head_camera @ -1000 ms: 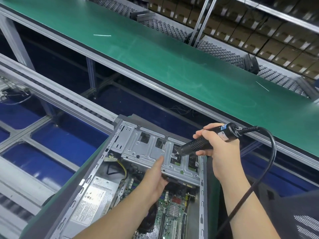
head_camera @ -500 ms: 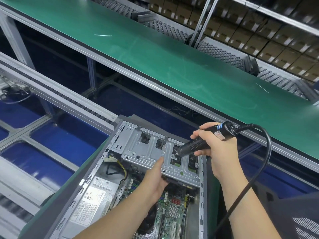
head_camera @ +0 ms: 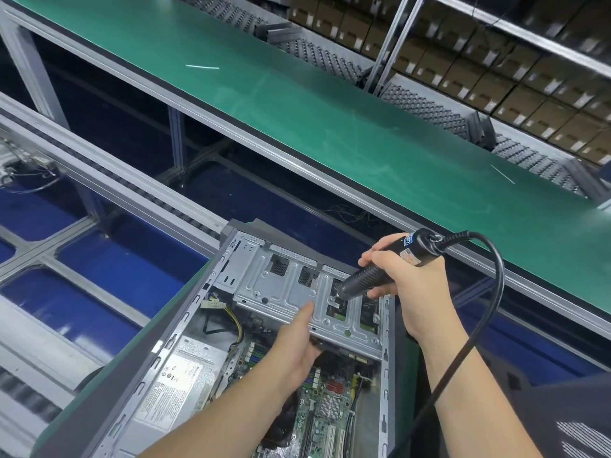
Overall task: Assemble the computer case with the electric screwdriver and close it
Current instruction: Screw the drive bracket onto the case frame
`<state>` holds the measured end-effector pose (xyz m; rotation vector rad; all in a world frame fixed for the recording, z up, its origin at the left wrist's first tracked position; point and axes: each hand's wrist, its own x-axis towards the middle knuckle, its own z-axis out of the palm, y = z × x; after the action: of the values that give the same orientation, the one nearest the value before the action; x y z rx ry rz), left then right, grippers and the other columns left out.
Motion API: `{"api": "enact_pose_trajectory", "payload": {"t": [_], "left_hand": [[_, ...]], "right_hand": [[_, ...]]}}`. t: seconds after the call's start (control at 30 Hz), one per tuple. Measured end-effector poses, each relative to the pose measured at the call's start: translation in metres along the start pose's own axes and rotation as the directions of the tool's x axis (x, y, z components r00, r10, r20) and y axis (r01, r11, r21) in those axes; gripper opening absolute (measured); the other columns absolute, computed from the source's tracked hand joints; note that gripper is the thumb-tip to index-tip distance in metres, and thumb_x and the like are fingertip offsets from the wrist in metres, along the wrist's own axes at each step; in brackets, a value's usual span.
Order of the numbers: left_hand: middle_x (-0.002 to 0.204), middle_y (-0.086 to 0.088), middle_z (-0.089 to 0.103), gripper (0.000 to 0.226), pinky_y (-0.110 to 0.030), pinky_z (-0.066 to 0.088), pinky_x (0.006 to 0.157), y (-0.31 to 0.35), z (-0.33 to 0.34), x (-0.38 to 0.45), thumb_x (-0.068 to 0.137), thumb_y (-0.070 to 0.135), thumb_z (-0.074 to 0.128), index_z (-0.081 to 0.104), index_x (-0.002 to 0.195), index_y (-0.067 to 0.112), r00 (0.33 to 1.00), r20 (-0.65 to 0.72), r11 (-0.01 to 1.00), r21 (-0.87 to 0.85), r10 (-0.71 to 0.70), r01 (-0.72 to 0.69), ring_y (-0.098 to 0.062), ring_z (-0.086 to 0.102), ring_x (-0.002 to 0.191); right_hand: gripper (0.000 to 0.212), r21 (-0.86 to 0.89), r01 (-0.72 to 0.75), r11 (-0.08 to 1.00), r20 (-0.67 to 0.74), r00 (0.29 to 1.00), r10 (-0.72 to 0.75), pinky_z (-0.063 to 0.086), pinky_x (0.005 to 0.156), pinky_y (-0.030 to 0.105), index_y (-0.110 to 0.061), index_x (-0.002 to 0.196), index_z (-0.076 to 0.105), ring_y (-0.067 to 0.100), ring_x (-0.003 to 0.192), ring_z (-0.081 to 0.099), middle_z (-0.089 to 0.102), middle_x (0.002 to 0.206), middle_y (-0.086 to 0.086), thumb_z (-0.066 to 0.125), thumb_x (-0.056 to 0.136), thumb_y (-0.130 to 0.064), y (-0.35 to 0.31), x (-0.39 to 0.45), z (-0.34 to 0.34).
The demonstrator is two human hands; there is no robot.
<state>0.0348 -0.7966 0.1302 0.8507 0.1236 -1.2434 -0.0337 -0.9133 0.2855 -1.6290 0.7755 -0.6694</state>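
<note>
Where the computer case (head_camera: 198, 325) lies, a green conveyor belt (head_camera: 330, 127) runs beyond.

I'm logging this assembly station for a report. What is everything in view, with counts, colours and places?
computer case: one, grey, open, bottom centre.
drive cage: one, silver, at the case's far end.
motherboard: one, green, inside the case.
power supply: one, silver with label, inside the case at left.
electric screwdriver: one, black, corded, tip on the drive cage.
conveyor belt: one, green, across the top.
cardboard boxes: many, brown, shelves at top right.
left hand: holds the drive cage's near edge.
right hand: grips the electric screwdriver.
</note>
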Motion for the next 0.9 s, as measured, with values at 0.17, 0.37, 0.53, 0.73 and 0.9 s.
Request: {"api": "enact_pose_trajectory", "payload": {"t": [0.17,0.37,0.53,0.73,0.9], "left_hand": [[0.120,-0.009,0.074,0.040,-0.045,0.047,0.109,0.000,-0.001,0.000,0.109,0.040,0.043,0.063,0.130,0.013,1.000,-0.001,1.000,0.004,-0.005,0.005,-0.023,0.070,0.113],[0.121,-0.009,0.074,0.038,-0.048,0.044,0.112,0.001,0.000,-0.001,0.109,0.040,0.043,0.061,0.131,0.014,1.000,-0.008,1.000,-0.010,-0.019,0.019,-0.024,0.069,0.115],[0.121,-0.009,0.074,0.037,-0.047,0.043,0.113,0.002,0.001,-0.002,0.109,0.039,0.043,0.060,0.130,0.015,1.000,-0.011,1.000,-0.008,-0.022,0.022,-0.024,0.069,0.115],[0.120,-0.008,0.074,0.036,-0.047,0.044,0.112,0.002,0.001,-0.003,0.109,0.039,0.043,0.061,0.128,0.015,1.000,-0.001,1.000,-0.004,-0.014,0.014,-0.023,0.070,0.115],[0.119,-0.008,0.074,0.037,-0.047,0.043,0.113,0.002,0.002,-0.004,0.109,0.038,0.042,0.062,0.129,0.015,1.000,0.003,1.000,0.004,-0.009,0.009,-0.023,0.069,0.115]], "right_hand": [[0.017,-0.022,-0.017,1.000,-0.010,1.000,0.017,0.061,0.057,0.038,-0.024,0.079,0.078,0.032,0.092,0.076,0.076,0.093,0.014,0.082,0.062,-0.026,0.000,0.001,0.002],[0.021,0.011,0.012,1.000,0.006,1.000,-0.012,0.059,0.054,0.036,-0.024,0.081,0.077,0.034,0.093,0.076,0.077,0.091,0.012,0.082,0.061,-0.026,-0.003,-0.002,0.001],[0.030,0.027,0.025,0.999,0.011,1.000,-0.025,0.060,0.054,0.037,-0.027,0.082,0.078,0.031,0.091,0.077,0.077,0.092,0.013,0.079,0.054,-0.037,-0.004,-0.005,0.001],[0.017,0.023,0.036,0.999,0.009,0.999,-0.036,0.061,0.055,0.040,-0.025,0.082,0.077,0.033,0.092,0.077,0.077,0.092,0.014,0.079,0.066,-0.020,-0.003,-0.007,0.001],[0.018,0.034,0.041,0.999,0.004,0.999,-0.041,0.061,0.054,0.041,-0.023,0.083,0.077,0.033,0.091,0.077,0.077,0.092,0.014,0.078,0.065,-0.021,-0.002,-0.009,-0.001]]}}
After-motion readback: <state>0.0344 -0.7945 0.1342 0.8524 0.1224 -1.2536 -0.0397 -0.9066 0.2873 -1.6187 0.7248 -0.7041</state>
